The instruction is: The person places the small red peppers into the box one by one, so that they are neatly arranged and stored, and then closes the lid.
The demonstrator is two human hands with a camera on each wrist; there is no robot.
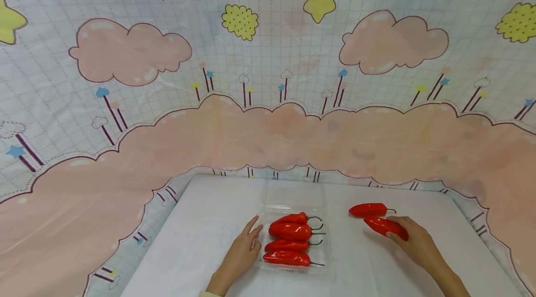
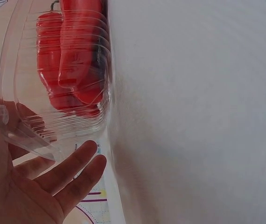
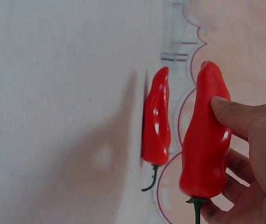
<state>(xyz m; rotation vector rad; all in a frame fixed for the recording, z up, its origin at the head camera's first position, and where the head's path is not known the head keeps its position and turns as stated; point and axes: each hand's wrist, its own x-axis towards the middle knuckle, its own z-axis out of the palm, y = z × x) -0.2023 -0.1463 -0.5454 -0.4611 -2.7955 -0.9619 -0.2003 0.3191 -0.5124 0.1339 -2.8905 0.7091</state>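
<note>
In the head view, a clear plastic container (image 1: 293,200) holds several red peppers (image 1: 290,230), laid side by side with their green stems to the right. Beside its left edge is my left hand (image 1: 243,248); the left wrist view shows that hand (image 2: 44,182) with fingers spread at the container's end wall (image 2: 53,123). My right hand (image 1: 414,239) grips another red pepper (image 1: 383,226) over the right part of the table. The right wrist view shows the thumb pressed along this pepper (image 3: 205,140), stem downward. One more pepper (image 1: 368,210) lies on the table just beyond it.
A white tabletop (image 1: 192,222) spreads under everything. Behind and around it hangs a patterned cloth (image 1: 268,138) with clouds and stars. The container's raised clear lid side (image 1: 293,190) is at the back.
</note>
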